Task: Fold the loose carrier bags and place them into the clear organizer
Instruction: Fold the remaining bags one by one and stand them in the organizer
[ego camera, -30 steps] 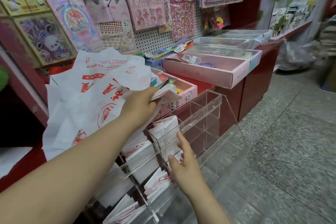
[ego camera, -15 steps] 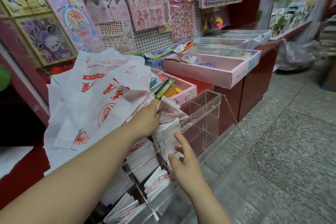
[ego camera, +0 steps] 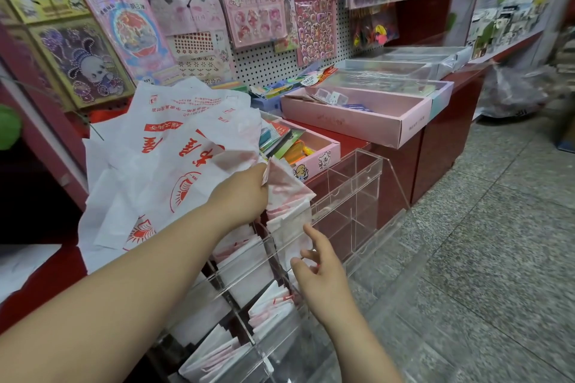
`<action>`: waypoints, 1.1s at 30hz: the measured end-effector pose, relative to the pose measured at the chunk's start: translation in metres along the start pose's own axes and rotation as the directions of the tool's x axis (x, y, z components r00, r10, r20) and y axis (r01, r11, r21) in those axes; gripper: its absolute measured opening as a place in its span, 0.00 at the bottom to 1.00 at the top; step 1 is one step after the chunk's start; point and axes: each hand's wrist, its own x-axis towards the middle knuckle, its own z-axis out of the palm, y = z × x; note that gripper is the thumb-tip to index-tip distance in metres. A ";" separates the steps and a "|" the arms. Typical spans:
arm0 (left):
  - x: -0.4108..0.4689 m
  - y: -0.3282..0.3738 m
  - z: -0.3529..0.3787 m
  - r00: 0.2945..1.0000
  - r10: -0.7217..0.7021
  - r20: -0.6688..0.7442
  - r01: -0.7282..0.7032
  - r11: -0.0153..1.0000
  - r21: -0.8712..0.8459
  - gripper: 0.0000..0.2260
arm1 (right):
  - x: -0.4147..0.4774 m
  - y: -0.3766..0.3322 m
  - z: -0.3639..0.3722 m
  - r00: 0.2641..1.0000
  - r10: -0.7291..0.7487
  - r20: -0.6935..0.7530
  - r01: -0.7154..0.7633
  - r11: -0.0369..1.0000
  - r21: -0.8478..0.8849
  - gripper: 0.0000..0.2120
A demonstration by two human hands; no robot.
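A clear organizer point(ego camera: 351, 193) is standing against the front edge of a red counter point(ego camera: 40, 283), and what it is resting on cannot be told. A grey speckled floor point(ego camera: 482, 258) is stretching away to the right of the organizer. In the organizer's nearer compartments, folded bags point(ego camera: 267, 305) are standing packed on edge. The right hand point(ego camera: 323, 283) is hovering at the organizer's front, fingers loosely spread and holding nothing. Above the organizer's middle compartment, the left hand point(ego camera: 242, 196) is gripping a folded bag point(ego camera: 286, 193), fingers curled round its top, with the bag's lower end reaching into that compartment. Left of the organizer, the loose carrier bags point(ego camera: 161, 158) are lying in a rumpled white heap, their red Chinese print facing upside down and too distorted to read. Behind the organizer, a small pink box point(ego camera: 317, 155) bearing cartoon animals is holding coloured packets. A longer pink box point(ego camera: 357, 121) is sitting beyond it, and a white pegboard point(ego camera: 258, 62) is displaying sticker sheets furthest back.
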 end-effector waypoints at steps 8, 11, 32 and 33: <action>0.001 0.003 -0.011 0.983 -0.042 0.178 -0.003 0.969 0.248 0.07 | 0.000 -0.001 0.000 1.000 0.015 0.002 -0.015 1.000 0.013 0.24; 0.001 0.006 -0.003 0.966 0.008 0.258 -0.064 0.976 0.207 0.10 | 0.000 -0.001 0.000 1.000 0.024 0.004 -0.024 1.000 0.000 0.24; -0.020 -0.010 0.009 0.992 0.092 -0.088 -0.107 0.975 -0.197 0.09 | 0.001 0.003 0.004 1.000 -0.004 0.005 0.004 0.999 -0.032 0.28; -0.025 -0.012 0.006 0.987 0.092 -0.130 -0.116 0.975 -0.189 0.09 | 0.001 0.003 0.005 1.000 -0.006 -0.002 0.006 1.000 -0.030 0.28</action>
